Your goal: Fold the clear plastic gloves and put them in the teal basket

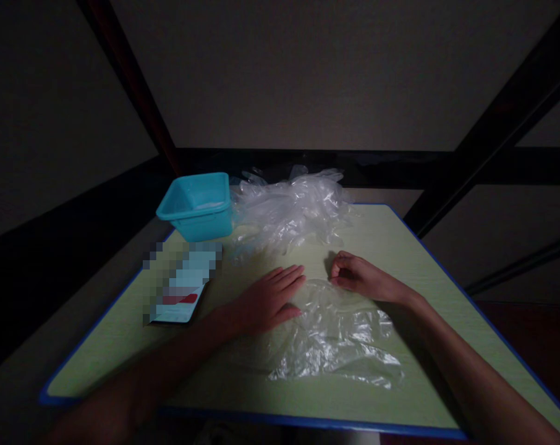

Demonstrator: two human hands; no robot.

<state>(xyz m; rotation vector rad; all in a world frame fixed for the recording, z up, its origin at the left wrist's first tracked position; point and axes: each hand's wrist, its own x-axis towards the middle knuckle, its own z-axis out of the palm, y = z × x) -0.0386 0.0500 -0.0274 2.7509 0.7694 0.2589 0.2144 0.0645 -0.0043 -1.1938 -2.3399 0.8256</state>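
Observation:
A crumpled, see-through disposable plastic glove (335,337) lies spread on the table in front of me. My left hand (273,296) rests flat along its left side, fingers stretched out and thumb apart. At the glove's upper edge my right hand (354,275) is closed, with the fingers curled in and the thumb against the film. The curled fingers hide the exact spot where the film is pinched. Beyond both hands is a loose heap of similar clear plastic gloves (298,204).
A turquoise plastic basket (208,225) with something pale inside stands at the back left. Nearer to me lies a phone (187,290) with a lit, partly blurred screen. The pale table (395,241) has a blue rim, and a wall rises behind it.

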